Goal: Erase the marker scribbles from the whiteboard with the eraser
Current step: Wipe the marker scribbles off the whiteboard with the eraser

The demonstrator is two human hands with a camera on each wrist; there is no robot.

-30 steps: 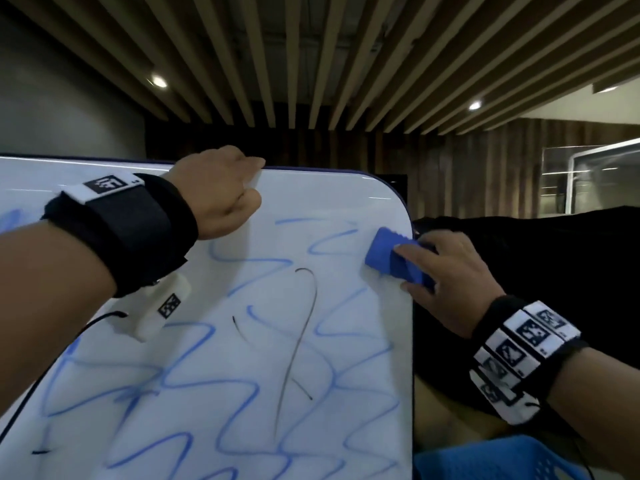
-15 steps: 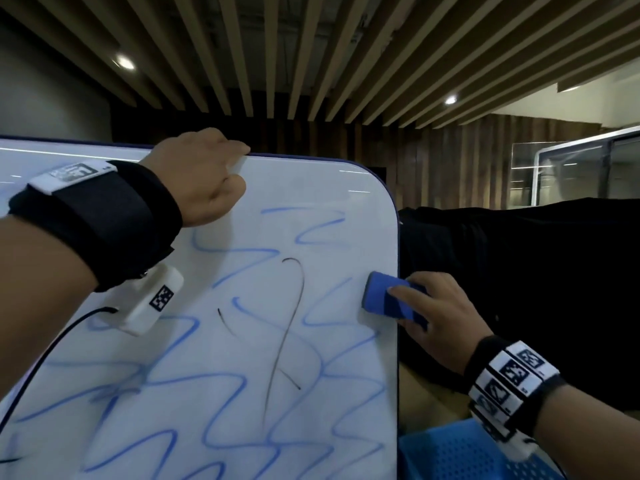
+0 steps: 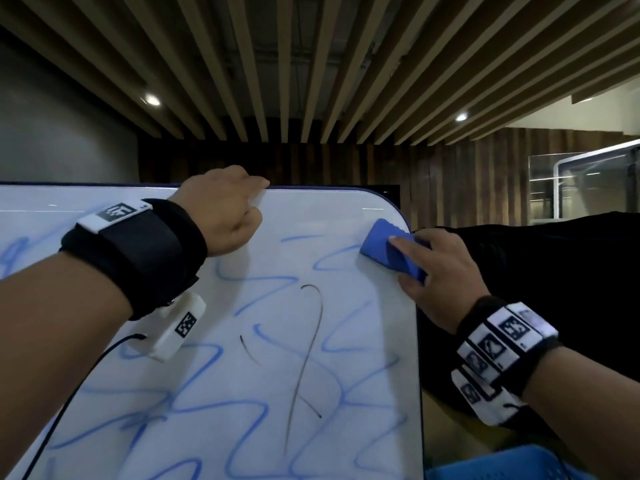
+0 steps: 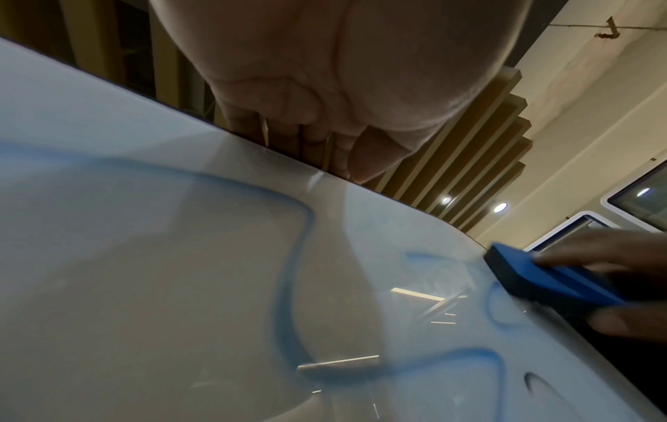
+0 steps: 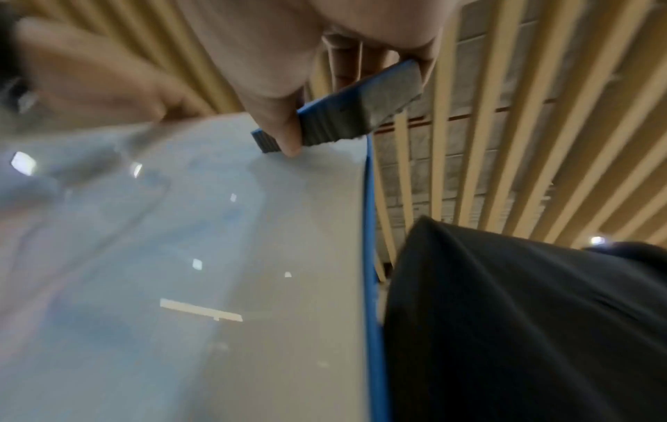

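The right hand (image 3: 438,271) pinches the blue rectangular foam eraser (image 3: 389,251) against the glossy white whiteboard (image 3: 346,341), at its upper right corner in the head view. The left hand (image 3: 225,209) curls over the top edge. Part of the eraser seems to overhang the side edge, so it could slip off; light pressure would only smear the blue zigzag scribbles (image 3: 221,407). A black cloth-covered bulk (image 3: 536,271) crowds the right side; a blue perforated basket (image 3: 491,465) sits at lower right.
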